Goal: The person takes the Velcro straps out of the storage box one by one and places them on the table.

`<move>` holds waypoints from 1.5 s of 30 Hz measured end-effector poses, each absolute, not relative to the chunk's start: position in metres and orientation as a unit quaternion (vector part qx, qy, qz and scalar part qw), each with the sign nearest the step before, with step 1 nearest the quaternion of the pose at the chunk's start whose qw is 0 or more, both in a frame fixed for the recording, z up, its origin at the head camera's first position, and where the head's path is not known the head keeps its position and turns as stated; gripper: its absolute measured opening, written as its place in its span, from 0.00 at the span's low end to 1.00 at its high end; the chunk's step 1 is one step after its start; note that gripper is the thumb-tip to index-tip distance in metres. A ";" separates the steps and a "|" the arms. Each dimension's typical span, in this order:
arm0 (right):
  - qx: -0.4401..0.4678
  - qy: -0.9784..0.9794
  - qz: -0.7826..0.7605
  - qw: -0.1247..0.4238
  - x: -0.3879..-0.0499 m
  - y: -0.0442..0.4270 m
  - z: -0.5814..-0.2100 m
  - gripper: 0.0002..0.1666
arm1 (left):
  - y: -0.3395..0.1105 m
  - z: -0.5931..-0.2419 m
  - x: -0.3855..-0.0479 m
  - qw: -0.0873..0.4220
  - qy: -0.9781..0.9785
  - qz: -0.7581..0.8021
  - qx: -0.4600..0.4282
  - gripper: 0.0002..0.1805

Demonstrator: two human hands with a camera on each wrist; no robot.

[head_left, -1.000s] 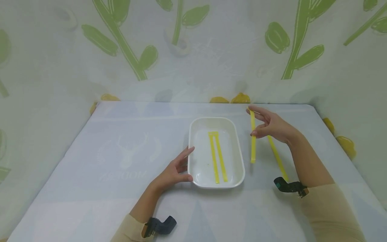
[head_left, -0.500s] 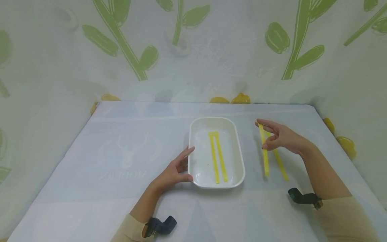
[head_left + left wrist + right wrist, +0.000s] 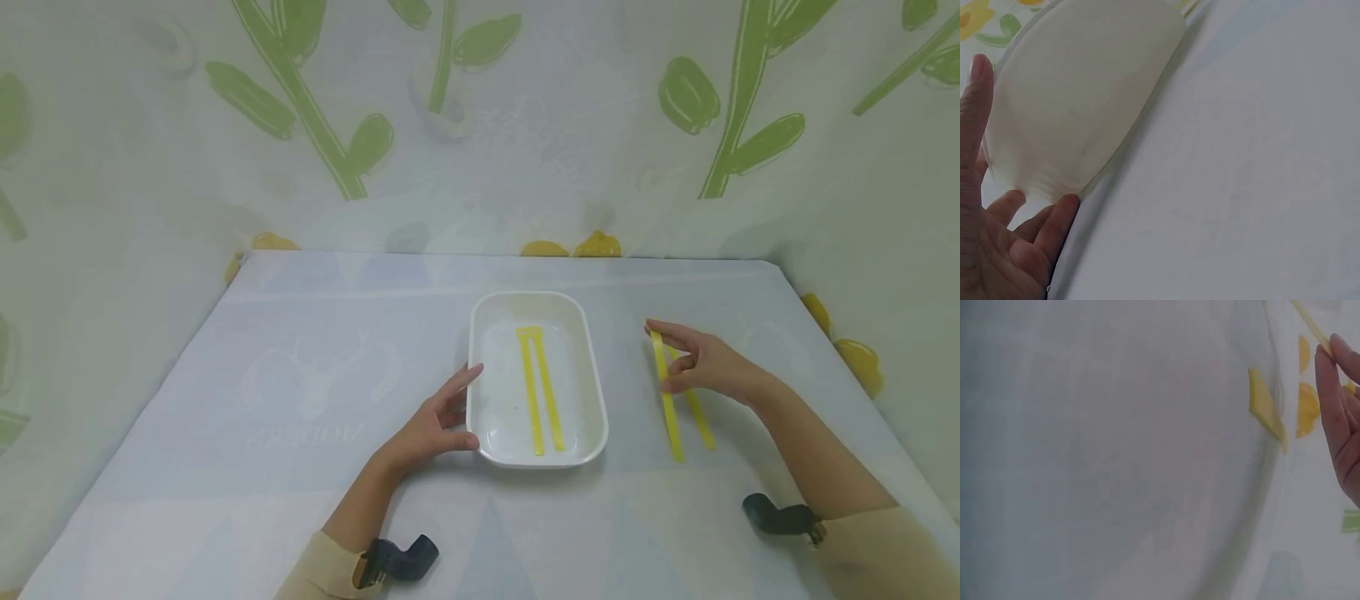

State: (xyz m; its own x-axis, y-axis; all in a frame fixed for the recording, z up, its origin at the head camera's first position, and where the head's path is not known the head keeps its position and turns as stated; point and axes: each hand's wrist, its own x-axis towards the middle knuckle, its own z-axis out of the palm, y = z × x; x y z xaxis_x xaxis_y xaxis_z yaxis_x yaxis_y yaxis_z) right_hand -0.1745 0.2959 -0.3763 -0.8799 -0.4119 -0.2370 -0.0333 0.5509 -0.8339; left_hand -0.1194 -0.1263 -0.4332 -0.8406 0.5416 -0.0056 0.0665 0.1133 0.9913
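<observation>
In the head view my left hand (image 3: 429, 429) rests against the left side of a white oblong tray (image 3: 600, 408). Its thumb and forefinger are spread along the rim; the left wrist view shows the other fingertips touching the outer wall (image 3: 1079, 106). Inside lie two narrow yellow strips (image 3: 551, 392) with wider far ends, side by side. To the right, my right hand (image 3: 708, 365) pinches another flat yellow strip (image 3: 672, 425) between thumb and fingers. One more yellow strip (image 3: 701, 421) lies slantwise on the table behind it, partly hidden by the hand.
A pale patterned cloth covers the table (image 3: 315, 467). Behind and at both sides rises a light curtain (image 3: 555, 150) printed with green leaves. Dark cameras sit on both wrists, the left wrist camera (image 3: 405, 560) low in front of the tray.
My right hand has moved right and nearer to me with its yellow strip, away from the tray toward the strip on the table. My left hand and the tray stay put.
</observation>
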 end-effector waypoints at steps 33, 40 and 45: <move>-0.150 0.935 -0.299 0.116 -0.189 0.300 -0.390 0.42 | -0.126 -0.434 -0.118 0.184 0.726 0.626 0.217 0.51; -0.146 0.934 -0.305 0.118 -0.192 0.300 -0.391 0.44 | -0.126 -0.434 -0.119 0.182 0.726 0.626 0.218 0.52; -0.143 0.935 -0.300 0.121 -0.193 0.298 -0.392 0.43 | -0.126 -0.433 -0.119 0.183 0.729 0.623 0.217 0.52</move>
